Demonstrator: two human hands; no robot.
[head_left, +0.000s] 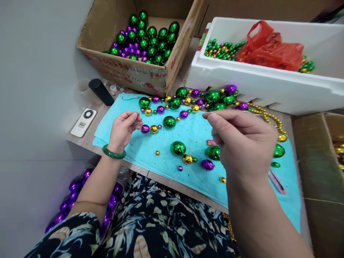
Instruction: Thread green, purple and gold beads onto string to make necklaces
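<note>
My left hand [122, 129], with a green bangle at the wrist, is pinched closed at the end of a short string of beads [153, 129]: purple, gold and a tiny purple one. My right hand [242, 143] is raised over the cloth, thumb and forefinger pinching a fine clear thread [198, 115]. Its course between the hands is too faint to follow. Beyond them lies a long bead garland [175, 103] in green, purple and gold. Nearer me are a loose green bead [178, 148], a gold bead [187, 158] and a purple bead [208, 165].
A blue cloth [150, 150] covers the table. Behind stand a cardboard box [129, 73] of green and purple beads and a white foam box [242, 84] with a red bag [274, 50]. A white remote-like device [84, 122] and black cylinder [101, 91] sit left; pink scissors [278, 182] right.
</note>
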